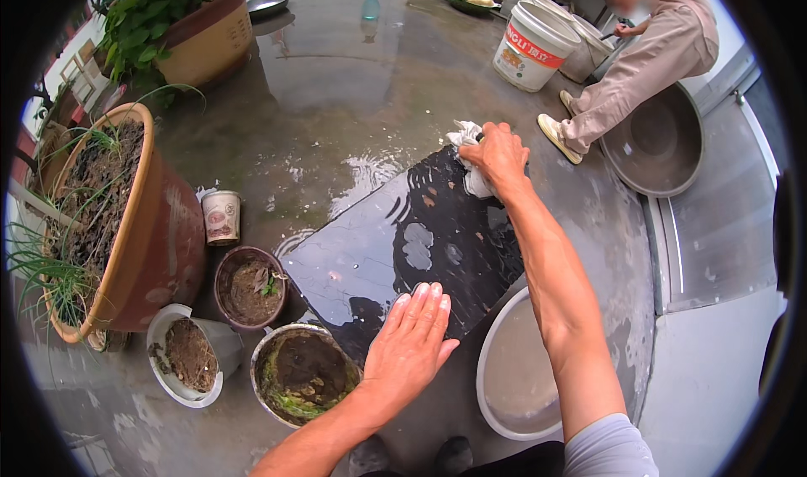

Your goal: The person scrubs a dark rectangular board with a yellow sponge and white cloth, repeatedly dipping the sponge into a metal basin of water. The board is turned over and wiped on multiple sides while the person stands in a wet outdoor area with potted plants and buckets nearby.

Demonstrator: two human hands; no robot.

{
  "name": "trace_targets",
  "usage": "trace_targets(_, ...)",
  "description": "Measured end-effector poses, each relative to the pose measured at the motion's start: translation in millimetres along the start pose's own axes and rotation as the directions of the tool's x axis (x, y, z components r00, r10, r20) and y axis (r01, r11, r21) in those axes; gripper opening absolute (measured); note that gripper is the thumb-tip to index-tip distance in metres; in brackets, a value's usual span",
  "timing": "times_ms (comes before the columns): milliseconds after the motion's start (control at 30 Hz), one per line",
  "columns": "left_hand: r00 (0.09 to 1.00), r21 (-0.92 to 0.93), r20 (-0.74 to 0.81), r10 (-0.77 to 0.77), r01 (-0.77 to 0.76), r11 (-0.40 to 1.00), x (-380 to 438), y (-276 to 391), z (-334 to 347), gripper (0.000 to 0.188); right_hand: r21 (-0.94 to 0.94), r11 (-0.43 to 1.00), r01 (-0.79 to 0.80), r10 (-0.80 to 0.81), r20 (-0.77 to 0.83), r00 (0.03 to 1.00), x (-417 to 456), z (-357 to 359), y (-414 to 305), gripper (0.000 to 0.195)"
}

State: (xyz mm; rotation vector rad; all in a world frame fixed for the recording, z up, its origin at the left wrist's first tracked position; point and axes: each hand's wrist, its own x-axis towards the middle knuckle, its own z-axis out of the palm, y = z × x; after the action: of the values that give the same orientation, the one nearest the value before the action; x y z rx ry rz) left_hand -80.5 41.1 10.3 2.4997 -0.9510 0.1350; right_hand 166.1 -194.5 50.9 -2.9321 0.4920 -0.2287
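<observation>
A wet black rectangular panel point(470, 285) lies low before me, its surface reflecting light. My left hand point(413, 332) is spread flat on or just over its near edge, thumb apart, holding nothing. At the panel's far right corner my right hand point(501, 152) grips a crumpled white cloth point(466, 135). Part of the cloth hangs below the fingers onto the panel. A small dark bit shows at the fingers, too little to name. Close to the right forearm stands a round basin point(520, 363) of cloudy water, partly hidden by that arm.
Left of the panel stand several pots, including a large planter point(170, 244), a brown pot point(251, 288) and a mossy pot point(306, 373). White buckets point(533, 48) and a person point(656, 54) are at the upper right, beside a large metal basin point(656, 140). The concrete floor point(328, 117) is wet.
</observation>
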Motion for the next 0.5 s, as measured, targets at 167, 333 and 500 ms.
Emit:
trace_targets(167,1.000,0.008,0.003,0.001,-0.001,1.000,1.5,2.5,-1.5,0.064,0.033,0.998,-0.044,0.043,0.026,0.999,-1.9,-1.9,3.0,0.059)
trace_targets(333,1.000,-0.003,0.005,-0.003,0.003,1.000,-1.9,0.1,-1.5,0.065,0.044,0.996,-0.080,0.077,0.071,0.995,5.3,-2.1,-1.2,0.057)
trace_targets(500,1.000,0.003,0.011,0.002,-0.002,1.000,0.5,3.2,-2.5,0.065,0.072,0.996,-0.061,0.060,0.021,0.998,-0.4,-1.4,4.1,0.058)
